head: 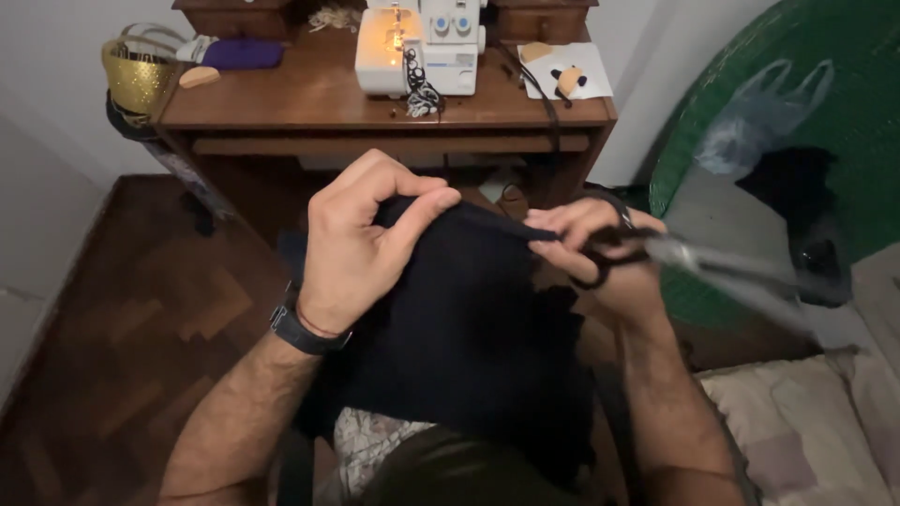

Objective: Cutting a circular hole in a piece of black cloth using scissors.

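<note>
Both pinching dark cloth (469, 309) taut: left hand (361, 248) at its edge, right hand (600, 248) gripping scissors (694, 258), probably open, blurred.

Scissor blades (741, 272) smear into motion blur beside the right hand (605, 258); the dark fabric (469, 328) (lower edge cut off) hides the lap beneath.

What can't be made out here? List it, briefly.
- Scissors, head view: blades smeared by motion blur, so open or closed is unclear.
- Dark fabric: its lower part is cut off by the bottom edge; folds are lost in the dark.
- Left hand: fingers curl into the fabric, fingertips hidden.
- Right hand: palm hidden behind the scissors' handles.
</note>
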